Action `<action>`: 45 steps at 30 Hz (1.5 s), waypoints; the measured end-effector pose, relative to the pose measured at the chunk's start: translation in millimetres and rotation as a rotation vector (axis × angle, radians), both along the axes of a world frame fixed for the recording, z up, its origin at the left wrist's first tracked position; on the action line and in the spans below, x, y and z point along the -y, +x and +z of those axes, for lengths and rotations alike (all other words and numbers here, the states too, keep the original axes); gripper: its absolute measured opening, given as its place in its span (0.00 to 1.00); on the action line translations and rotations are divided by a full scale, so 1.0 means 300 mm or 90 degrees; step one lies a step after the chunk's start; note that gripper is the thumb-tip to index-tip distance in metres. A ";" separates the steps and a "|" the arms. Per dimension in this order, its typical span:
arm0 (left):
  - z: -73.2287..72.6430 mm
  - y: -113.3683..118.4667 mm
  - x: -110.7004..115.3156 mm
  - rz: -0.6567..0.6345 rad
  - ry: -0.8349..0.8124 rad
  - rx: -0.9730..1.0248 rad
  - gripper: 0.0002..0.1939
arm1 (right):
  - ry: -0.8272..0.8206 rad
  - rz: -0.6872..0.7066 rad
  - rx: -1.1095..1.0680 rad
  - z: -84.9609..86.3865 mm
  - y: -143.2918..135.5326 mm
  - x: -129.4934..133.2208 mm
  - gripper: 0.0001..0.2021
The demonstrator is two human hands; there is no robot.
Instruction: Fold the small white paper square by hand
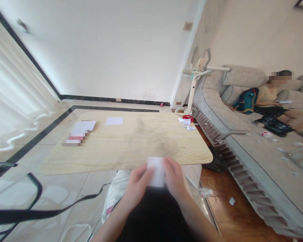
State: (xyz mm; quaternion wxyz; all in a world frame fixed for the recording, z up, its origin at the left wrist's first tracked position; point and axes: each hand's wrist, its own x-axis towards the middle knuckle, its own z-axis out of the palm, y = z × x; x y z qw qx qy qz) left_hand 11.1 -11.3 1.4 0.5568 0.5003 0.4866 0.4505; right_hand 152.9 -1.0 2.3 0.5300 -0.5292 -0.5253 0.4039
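A small white paper (156,172) is held upright between my hands, just off the table's near edge. My left hand (140,178) pinches its left side, thumb across the front. On the right side, my right hand (173,173) grips the paper with its fingers over the edge. Both hands and the paper are slightly blurred. Beyond them is the light wooden table (131,148). A white sheet (114,121) lies flat near its far edge, and a stack of papers (83,127) sits on the left part. Folded white paper pieces (186,123) lie at the far right corner.
A red item (188,117) sits by the folded pieces. Behind the corner stands white exercise equipment (192,87). At right, a person (270,95) sits on the grey sofa (257,144). A black strap (53,212) crosses the lower left, and a plastic bottle (205,192) is at lower right.
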 end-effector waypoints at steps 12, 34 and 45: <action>-0.001 -0.012 -0.028 0.099 0.017 0.057 0.17 | -0.016 0.135 0.068 -0.015 -0.021 0.033 0.19; -0.038 0.001 -0.027 0.120 0.051 0.035 0.19 | -0.030 0.107 0.132 -0.009 -0.001 0.056 0.19; -0.033 -0.016 -0.024 0.138 0.072 0.009 0.17 | 0.014 0.124 0.132 -0.029 -0.018 0.075 0.18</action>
